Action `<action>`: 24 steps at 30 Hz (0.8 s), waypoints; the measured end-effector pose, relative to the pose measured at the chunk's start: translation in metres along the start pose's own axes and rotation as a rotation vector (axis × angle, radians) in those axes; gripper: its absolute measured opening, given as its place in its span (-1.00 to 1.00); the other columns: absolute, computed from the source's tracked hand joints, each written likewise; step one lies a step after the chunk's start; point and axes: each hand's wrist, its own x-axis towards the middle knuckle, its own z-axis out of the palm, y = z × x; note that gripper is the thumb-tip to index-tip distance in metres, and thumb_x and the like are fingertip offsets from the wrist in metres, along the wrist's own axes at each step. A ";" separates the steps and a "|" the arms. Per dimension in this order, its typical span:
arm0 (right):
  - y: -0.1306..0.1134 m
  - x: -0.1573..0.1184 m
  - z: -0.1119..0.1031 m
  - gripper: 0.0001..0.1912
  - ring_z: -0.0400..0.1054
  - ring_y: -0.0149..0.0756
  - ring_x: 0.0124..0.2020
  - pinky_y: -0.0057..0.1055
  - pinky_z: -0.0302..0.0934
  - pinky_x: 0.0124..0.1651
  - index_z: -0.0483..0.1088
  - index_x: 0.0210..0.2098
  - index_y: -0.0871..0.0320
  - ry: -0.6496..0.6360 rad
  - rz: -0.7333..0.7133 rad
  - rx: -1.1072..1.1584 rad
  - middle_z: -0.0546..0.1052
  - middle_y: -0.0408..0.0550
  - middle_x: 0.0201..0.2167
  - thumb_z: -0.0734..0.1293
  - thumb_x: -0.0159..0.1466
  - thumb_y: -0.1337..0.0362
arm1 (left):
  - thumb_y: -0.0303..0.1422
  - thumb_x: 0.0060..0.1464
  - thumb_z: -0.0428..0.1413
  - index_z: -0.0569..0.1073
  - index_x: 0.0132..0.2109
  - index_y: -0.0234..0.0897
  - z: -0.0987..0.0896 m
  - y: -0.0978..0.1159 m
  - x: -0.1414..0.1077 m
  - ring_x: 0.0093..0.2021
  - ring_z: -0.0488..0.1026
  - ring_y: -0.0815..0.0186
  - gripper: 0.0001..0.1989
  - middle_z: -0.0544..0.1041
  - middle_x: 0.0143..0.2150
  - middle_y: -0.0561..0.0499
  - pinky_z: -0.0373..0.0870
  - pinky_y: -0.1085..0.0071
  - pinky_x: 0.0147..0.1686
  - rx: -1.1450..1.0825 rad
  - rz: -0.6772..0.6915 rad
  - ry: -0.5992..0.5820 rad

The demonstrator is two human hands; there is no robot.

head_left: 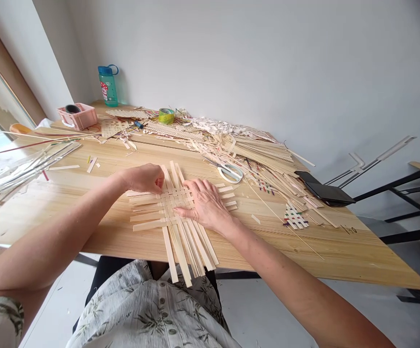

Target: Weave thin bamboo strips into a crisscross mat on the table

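Observation:
A woven piece of pale flat strips point(173, 205) lies on the wooden table in front of me, its loose ends spreading on all sides. My left hand point(147, 179) is at its upper left edge, fingers curled in a pinch; what they hold, if anything, is too small to make out. Across the right part of the weave rests my right hand point(204, 202), fingers spread flat and thumb stretched to the left over the strips. The longest strip ends reach past the table's front edge, near my shirt.
White-handled scissors point(230, 173) lie behind my right hand. Heaped strips point(260, 150) run along the wall. Green tape point(166, 115), a pink basket point(82, 117) and a teal bottle point(108, 87) stand at the back left. A small woven piece point(296, 216) lies right.

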 end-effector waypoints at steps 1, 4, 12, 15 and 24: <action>0.000 -0.001 0.000 -0.20 0.25 0.08 0.04 -0.06 0.11 0.08 0.30 0.18 0.19 -0.001 -0.013 -0.001 0.42 0.16 0.08 0.21 0.24 -0.32 | -0.36 -0.08 0.16 0.57 -0.34 -0.29 0.000 0.001 0.000 -0.44 0.40 0.38 -0.86 0.53 -0.45 0.05 0.20 0.52 -0.49 0.007 -0.004 0.002; 0.001 -0.002 0.001 -0.24 0.25 0.06 0.05 -0.06 0.11 0.08 0.28 0.25 0.13 0.000 -0.044 0.004 0.41 0.12 0.11 0.19 0.29 -0.29 | -0.39 -0.04 0.15 0.57 -0.31 -0.29 0.003 0.005 -0.001 -0.39 0.44 0.36 -0.87 0.56 -0.40 0.03 0.22 0.53 -0.45 0.038 -0.013 0.015; 0.000 -0.003 0.005 -0.31 0.29 0.00 0.04 -0.11 0.17 0.10 0.39 0.07 0.17 0.060 -0.058 0.070 0.43 0.13 0.03 0.28 0.24 -0.28 | -0.43 0.03 0.14 0.57 -0.24 -0.28 0.006 0.015 -0.002 -0.25 0.53 0.26 -0.86 0.62 -0.27 -0.03 0.32 0.48 -0.31 0.152 -0.003 0.022; 0.002 -0.001 0.003 -0.35 0.29 -0.02 0.04 -0.13 0.19 0.09 0.38 0.03 0.20 0.048 -0.093 0.074 0.43 0.12 0.00 0.33 0.23 -0.23 | -0.45 0.05 0.14 0.56 -0.21 -0.30 0.010 0.023 -0.009 -0.18 0.54 0.21 -0.85 0.61 -0.22 -0.08 0.36 0.44 -0.20 0.221 -0.028 0.063; -0.006 0.013 -0.003 -0.79 0.27 -0.05 0.00 -0.19 0.21 0.01 0.39 -0.04 0.19 -0.005 -0.065 0.001 0.44 0.12 -0.05 0.25 0.41 0.22 | -0.48 0.25 -0.07 0.45 -0.06 -0.41 0.059 0.054 -0.033 0.03 0.44 0.01 -0.77 0.47 -0.01 -0.29 0.36 0.19 0.00 0.296 -0.219 0.335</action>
